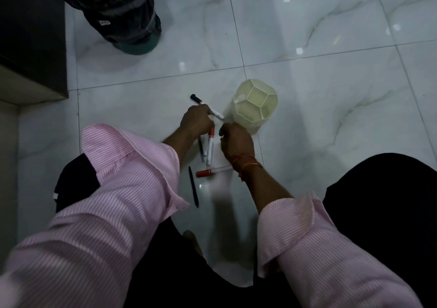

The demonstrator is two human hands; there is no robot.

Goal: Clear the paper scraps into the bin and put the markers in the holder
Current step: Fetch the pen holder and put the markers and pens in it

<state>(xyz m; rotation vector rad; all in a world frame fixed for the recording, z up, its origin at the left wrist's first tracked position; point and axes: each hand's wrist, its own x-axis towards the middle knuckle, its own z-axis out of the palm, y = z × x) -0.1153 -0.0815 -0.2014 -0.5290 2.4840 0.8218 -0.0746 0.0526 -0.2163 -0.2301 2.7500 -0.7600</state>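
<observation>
I am looking down at a pale marble-tiled floor (pixel 307 94), where everything lies. At the top left stands a bin (pixel 125 16) lined with a dark bag, well apart from the work. A dark cabinet (pixel 30 35) fills the left edge. Near the middle stands the cream holder (pixel 254 105), upright, its top divided into compartments, all of which look empty to me. My left hand (pixel 197 120) is curled around a black-capped marker (pixel 207 106) that sticks out on both sides of the fist, and red-capped markers (pixel 210 144) hang or lie just below it; I cannot tell whether they are held too. My right hand (pixel 235 142) is closed just beside the holder's base, but I cannot tell what it grips. Another red-capped marker (pixel 208 172) lies flat on the floor by my right wrist, and a thin dark pen (pixel 194 187) lies nearer to me.
</observation>
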